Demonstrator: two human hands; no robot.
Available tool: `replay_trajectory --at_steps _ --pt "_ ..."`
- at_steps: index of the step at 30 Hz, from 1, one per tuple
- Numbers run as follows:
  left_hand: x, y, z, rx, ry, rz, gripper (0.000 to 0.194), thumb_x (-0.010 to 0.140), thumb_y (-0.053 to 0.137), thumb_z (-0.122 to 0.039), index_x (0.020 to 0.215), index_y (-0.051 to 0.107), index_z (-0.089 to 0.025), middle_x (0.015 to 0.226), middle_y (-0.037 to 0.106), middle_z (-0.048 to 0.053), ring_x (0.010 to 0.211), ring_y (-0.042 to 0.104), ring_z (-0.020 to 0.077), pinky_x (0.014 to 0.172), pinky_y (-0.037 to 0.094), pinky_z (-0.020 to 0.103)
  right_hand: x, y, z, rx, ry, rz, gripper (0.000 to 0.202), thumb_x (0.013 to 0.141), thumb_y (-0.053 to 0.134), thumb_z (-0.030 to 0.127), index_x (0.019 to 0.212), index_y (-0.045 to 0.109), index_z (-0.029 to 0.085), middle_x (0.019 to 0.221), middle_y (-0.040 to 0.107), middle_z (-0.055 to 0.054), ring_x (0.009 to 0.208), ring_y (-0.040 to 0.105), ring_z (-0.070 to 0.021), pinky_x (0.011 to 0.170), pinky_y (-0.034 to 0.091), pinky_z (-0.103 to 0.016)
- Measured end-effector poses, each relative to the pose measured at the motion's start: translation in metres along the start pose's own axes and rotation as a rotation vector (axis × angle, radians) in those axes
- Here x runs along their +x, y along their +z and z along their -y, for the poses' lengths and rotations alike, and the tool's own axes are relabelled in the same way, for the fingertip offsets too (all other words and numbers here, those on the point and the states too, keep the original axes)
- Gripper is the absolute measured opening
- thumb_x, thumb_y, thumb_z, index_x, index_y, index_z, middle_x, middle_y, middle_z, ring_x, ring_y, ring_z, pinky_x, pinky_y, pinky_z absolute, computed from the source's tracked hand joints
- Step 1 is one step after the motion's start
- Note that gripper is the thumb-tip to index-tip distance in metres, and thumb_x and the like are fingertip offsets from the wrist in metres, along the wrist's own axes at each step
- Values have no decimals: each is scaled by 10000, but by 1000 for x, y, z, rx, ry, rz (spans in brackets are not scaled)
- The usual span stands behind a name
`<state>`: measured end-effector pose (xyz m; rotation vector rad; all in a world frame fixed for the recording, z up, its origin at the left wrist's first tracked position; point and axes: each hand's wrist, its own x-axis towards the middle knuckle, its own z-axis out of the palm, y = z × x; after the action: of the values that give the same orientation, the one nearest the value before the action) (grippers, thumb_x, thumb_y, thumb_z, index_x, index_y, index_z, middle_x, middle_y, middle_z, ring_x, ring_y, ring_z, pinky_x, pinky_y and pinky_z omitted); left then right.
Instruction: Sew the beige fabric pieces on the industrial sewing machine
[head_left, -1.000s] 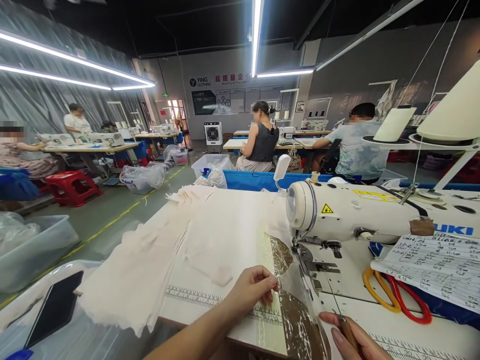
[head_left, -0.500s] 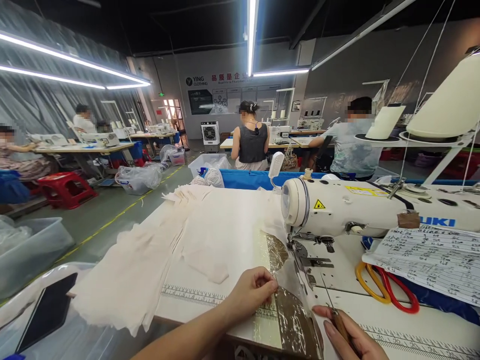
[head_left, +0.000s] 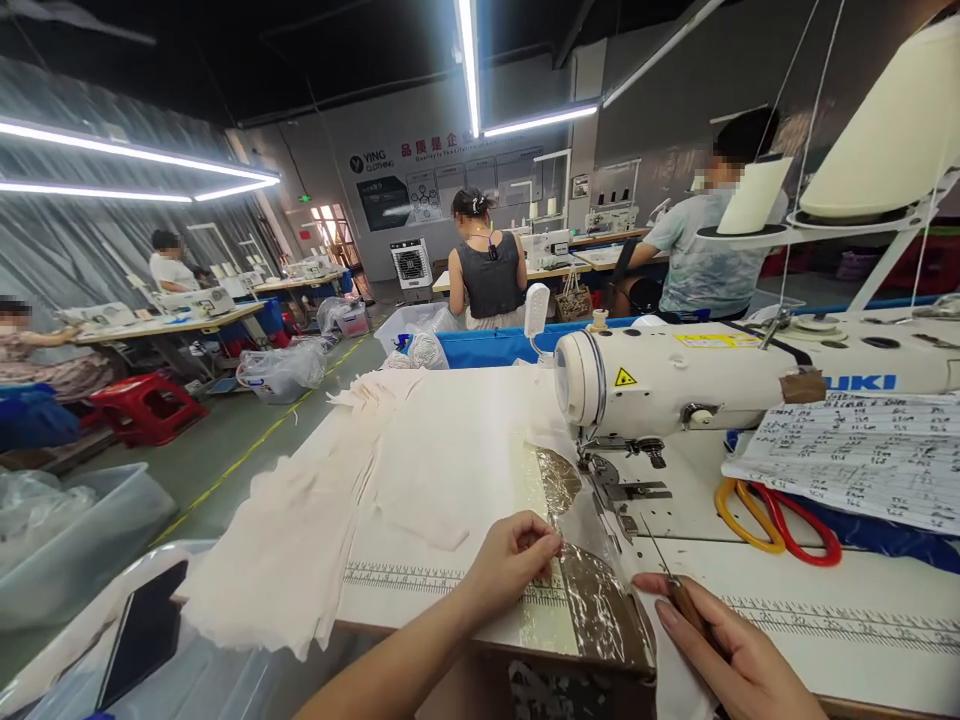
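A sheer white fabric piece [head_left: 589, 527] runs from the sewing machine's presser foot [head_left: 586, 462] toward me, over a brown taped patch [head_left: 604, 600]. My left hand [head_left: 517, 562] is closed, thumb and fingertips pinching the fabric's left edge. In my right hand [head_left: 724, 640] is an awl [head_left: 684, 600] with a wooden handle, its thin metal tip pointing up and away. The index finger and thumb of that hand also meet the fabric's right edge, and part of the cloth hangs below them. The white sewing machine [head_left: 667, 380] stands just beyond both hands.
Stacked pale fabric pieces [head_left: 277, 550] lie on the table's left, with a single piece [head_left: 424, 500] beside them. Scissors [head_left: 780, 520] and a handwritten sheet [head_left: 862, 460] sit at right. A phone [head_left: 142, 635] rests at lower left. Thread cones [head_left: 870, 120] stand above; co-workers sit beyond.
The view has tilted and shifted slightly. Both hands keep nearly the same place and hold, and more of the cloth hanging beside my right hand shows.
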<state>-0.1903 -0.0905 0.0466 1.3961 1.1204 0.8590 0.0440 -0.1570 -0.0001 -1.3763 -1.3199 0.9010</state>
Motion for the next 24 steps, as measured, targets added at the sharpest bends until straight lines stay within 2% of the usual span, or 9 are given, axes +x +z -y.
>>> replay_trajectory --at_steps 4,7,9,12,15,18,21,24 --pt "-3 -1 -2 6 -6 1 448 788 800 -597 777 639 -178 678 614 5 624 551 134 635 432 268 -1 -3 -4 34 41 47 552 824 667 742 1011 853 257 1088 833 -79 1183 739 -329 994 601 -335" --pt "-6 -4 -4 16 -52 14 388 806 817 -537 791 665 -181 684 631 9 643 570 139 644 446 264 -8 -9 1 12 66 100 587 849 650 743 1113 837 254 1105 827 -86 1131 748 -320 934 620 -341" --pt "-8 -10 -7 27 -76 69 361 798 838 -500 845 688 -175 741 669 23 681 602 144 665 471 262 -14 -12 10 1 59 151 601 891 627 715 1217 801 240 1123 820 -90 1051 752 -294 877 624 -340" --pt "-9 -26 -24 108 -71 250 302 875 771 -432 989 711 -159 907 732 66 784 668 158 749 536 285 -22 -14 27 -22 60 205 604 938 572 698 1236 777 214 1036 812 -90 896 741 -252 750 612 -314" --pt "-2 -39 -52 407 87 337 197 948 667 -322 1071 713 -176 1013 737 85 833 685 169 782 576 310 -32 -13 50 -88 5 275 545 990 515 642 1253 761 233 1011 802 -73 920 746 -241 754 599 -291" --pt "15 -41 -72 789 315 303 211 963 575 -199 1129 703 -178 1115 700 96 896 692 183 835 598 337 -41 -13 73 -145 -70 329 452 1030 471 534 1233 756 246 1033 805 -64 965 754 -234 779 588 -277" --pt "37 -34 -74 1047 421 273 283 967 537 -136 1206 689 -149 1207 670 136 1016 703 230 909 610 391 -46 -11 88 -158 -136 348 400 1043 462 450 1242 744 247 991 806 -55 922 756 -218 779 583 -279" --pt "55 -27 -63 1186 485 276 305 971 560 -137 1250 682 -127 1255 658 172 1168 675 294 964 611 436 -47 -4 99 -139 -194 326 365 1067 468 401 1270 723 238 909 776 -32 816 730 -178 735 561 -257"
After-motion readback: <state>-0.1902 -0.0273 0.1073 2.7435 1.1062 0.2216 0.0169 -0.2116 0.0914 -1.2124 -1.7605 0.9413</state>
